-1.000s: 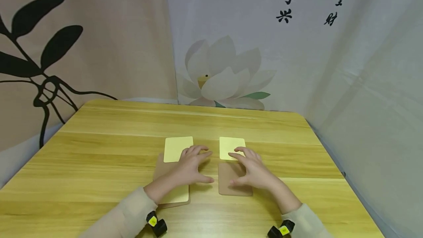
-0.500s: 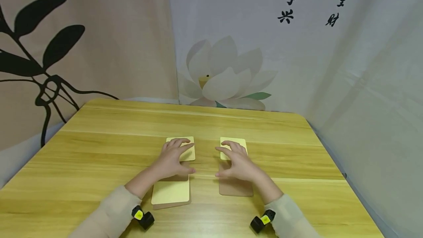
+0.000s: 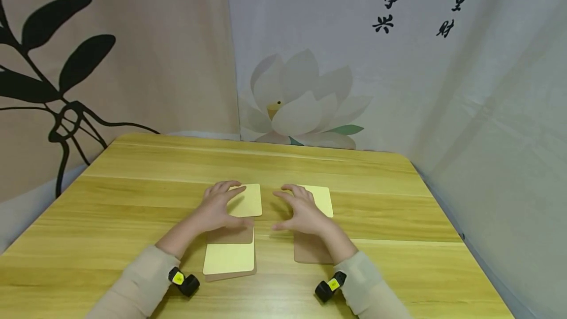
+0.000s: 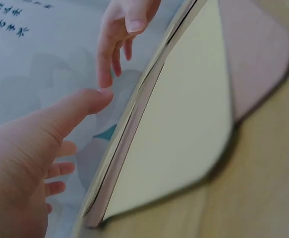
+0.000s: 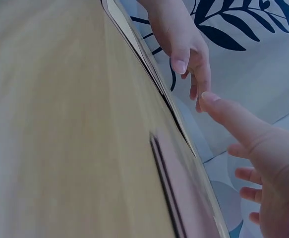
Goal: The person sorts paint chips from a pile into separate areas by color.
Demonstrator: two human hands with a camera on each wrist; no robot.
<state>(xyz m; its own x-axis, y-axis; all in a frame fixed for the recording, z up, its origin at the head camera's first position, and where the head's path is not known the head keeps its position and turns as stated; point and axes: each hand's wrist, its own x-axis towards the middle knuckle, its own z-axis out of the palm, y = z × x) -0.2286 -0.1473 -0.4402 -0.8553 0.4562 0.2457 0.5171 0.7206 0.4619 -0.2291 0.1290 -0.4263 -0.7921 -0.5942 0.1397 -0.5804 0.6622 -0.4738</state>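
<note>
The left hand [image 3: 219, 207] and the right hand [image 3: 303, 211] face each other above the wooden table [image 3: 376, 201], a gap between them. The left forearm, in a pale sleeve [image 3: 137, 279], slants in from the lower left; the right forearm, in a matching sleeve [image 3: 369, 282], slants in from the lower right. Both hands are released and grasp nothing: fingers loosely bent and spread, thumbs held well apart from them and pointing inward. In the left wrist view the thumb stands clear of the cards, the other fingers partly hidden behind the hand. A black device [image 3: 183, 280] sits at the left wrist, another black device [image 3: 330, 287] at the right. The left fingers hang over the left edge of the far left yellow card [image 3: 251, 203], with the thumb over the upper brown card [image 3: 230, 236]. That card overlaps the near yellow card [image 3: 228, 260], beneath which the lower brown card [image 3: 230, 276] shows along its near edge. The right fingertips and thumb reach past the left side of the right yellow card [image 3: 322, 198] and the right brown card [image 3: 310, 251], while the hand hides part of both.
</note>
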